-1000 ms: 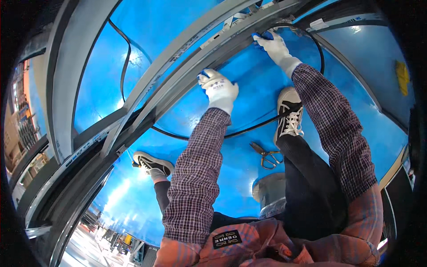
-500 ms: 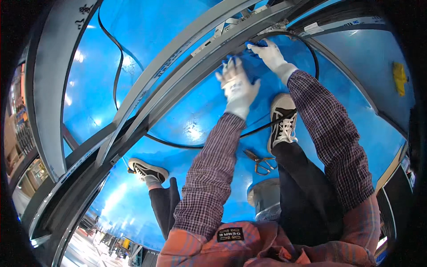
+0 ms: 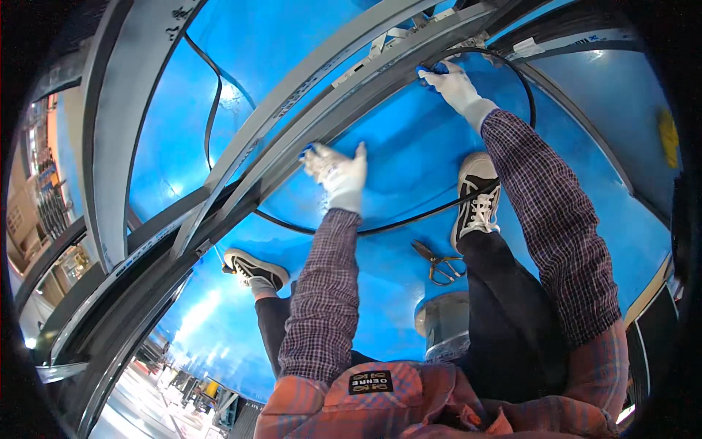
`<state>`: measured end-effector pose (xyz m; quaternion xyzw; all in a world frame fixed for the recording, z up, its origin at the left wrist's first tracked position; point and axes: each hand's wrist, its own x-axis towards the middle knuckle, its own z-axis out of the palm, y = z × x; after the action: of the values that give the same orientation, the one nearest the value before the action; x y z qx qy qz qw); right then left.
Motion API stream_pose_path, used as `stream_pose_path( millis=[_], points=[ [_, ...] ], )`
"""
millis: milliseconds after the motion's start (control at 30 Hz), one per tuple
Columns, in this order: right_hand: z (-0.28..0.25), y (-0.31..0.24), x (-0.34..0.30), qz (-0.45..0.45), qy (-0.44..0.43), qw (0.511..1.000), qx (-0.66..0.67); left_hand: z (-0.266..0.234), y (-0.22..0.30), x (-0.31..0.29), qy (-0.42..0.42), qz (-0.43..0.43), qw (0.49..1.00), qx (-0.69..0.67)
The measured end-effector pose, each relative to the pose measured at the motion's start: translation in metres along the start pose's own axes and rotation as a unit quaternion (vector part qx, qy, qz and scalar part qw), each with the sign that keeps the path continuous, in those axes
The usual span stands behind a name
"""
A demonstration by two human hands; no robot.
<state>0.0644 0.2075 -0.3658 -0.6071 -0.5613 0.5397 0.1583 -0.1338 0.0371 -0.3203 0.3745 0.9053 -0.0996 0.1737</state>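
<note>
My left hand (image 3: 338, 175), in a white glove with blue fingertips, lies against the near edge of a long grey frame bar (image 3: 292, 157). Its thumb sticks out apart from the fingers, and nothing shows in its grasp. Farther up the same bar, my right hand (image 3: 455, 89), gloved alike, has its fingers bent closed over the bar's edge; the fingertips are partly hidden. A black flexible strip (image 3: 531, 95) curves round from beside my right hand, crosses over my right shoe, and runs back to the bar's lower left part.
Scissors (image 3: 437, 262) with dark blades lie on the glossy blue surface (image 3: 395, 293) between my shoes. A dark round stool-like thing (image 3: 444, 318) stands close to my right leg. More grey curved bars (image 3: 121, 132) rise at the left. A yellow patch (image 3: 668, 139) shows at far right.
My left hand has moved left and nearer along the bar, away from my right hand. My right hand stays at about the same place on the bar. The whole view has shifted slightly.
</note>
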Motion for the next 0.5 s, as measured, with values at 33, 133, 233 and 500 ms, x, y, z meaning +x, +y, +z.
stream_pose_path(
  millis=[33, 133, 233, 500],
  points=[
    [-0.004, 0.002, 0.000, -0.005, -0.011, 1.000, -0.002, -0.008, 0.020, -0.005, -0.028, 0.026, 0.999, 0.002],
    [-0.010, 0.004, 0.000, -0.016, -0.033, 0.999, -0.007, 0.012, 0.067, -0.011, 0.004, 0.134, 0.990, -0.037],
    [0.002, -0.007, -0.009, -0.032, 0.038, 0.995, -0.086, 0.007, 0.102, -0.010, -0.017, 0.148, 0.988, -0.044],
    [0.003, 0.003, 0.001, -0.030, 0.048, 0.992, -0.114, 0.002, 0.147, -0.010, -0.037, 0.272, 0.961, -0.030]
  ],
)
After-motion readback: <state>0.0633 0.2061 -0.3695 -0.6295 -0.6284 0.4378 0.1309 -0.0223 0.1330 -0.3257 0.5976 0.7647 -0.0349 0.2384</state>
